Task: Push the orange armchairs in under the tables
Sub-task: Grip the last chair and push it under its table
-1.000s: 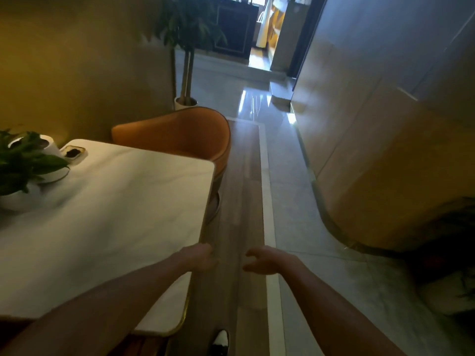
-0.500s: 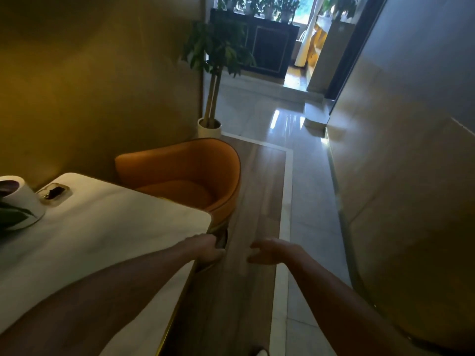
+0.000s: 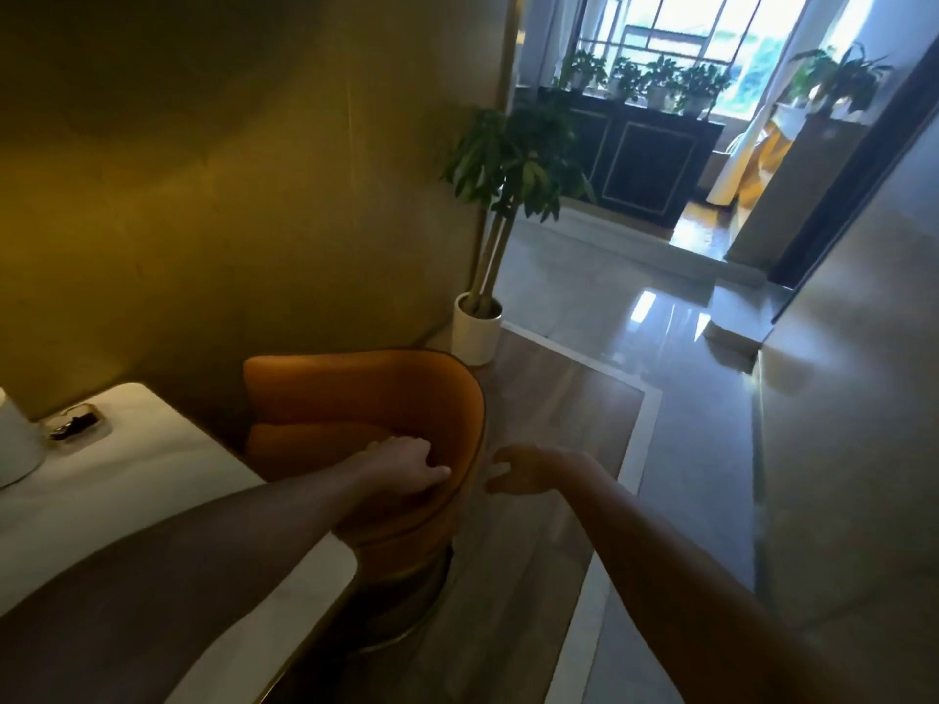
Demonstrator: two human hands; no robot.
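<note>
An orange armchair (image 3: 355,398) with a curved back stands at the far end of a white marble table (image 3: 127,500), its seat facing the table. My left hand (image 3: 406,467) reaches over the table corner and lies against the inside of the chair's right arm, fingers curled on the rim. My right hand (image 3: 528,470) hovers just right of the chair's outer side, fingers apart, holding nothing. The chair's round metal base (image 3: 406,602) shows below the table corner.
A potted tree in a white pot (image 3: 475,330) stands behind the chair by the yellow wall. A white cup (image 3: 15,444) and a small tray (image 3: 76,424) sit on the table's left. Wooden floor strip and glossy tiles run right, along a wall (image 3: 838,398).
I have moved forward past the table corner. My left hand went from the table edge onto the chair's arm; my right hand came up beside the chair.
</note>
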